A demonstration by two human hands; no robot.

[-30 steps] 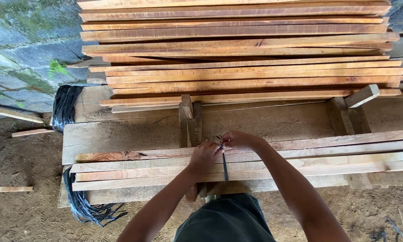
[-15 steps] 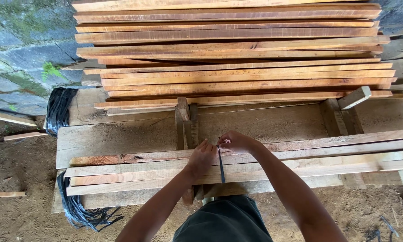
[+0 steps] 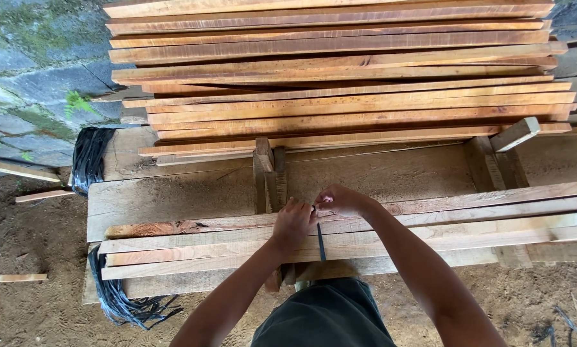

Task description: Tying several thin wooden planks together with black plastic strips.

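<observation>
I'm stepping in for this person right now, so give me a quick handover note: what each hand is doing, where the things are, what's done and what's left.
Left hand: fingers closed on the upper end of the dark strap, above the near bundle of planks.
Right hand: pinching the same strap end, touching the left hand.
Things: the bundle lies across the wooden bench; the strap runs down its front face. A tall plank stack sits behind. Spare dark strapping hangs at the bench's left end.
Done: strap is around the bundle, as far as shows.
Left: the ends are in hand; I cannot tell if a knot is made.
</observation>
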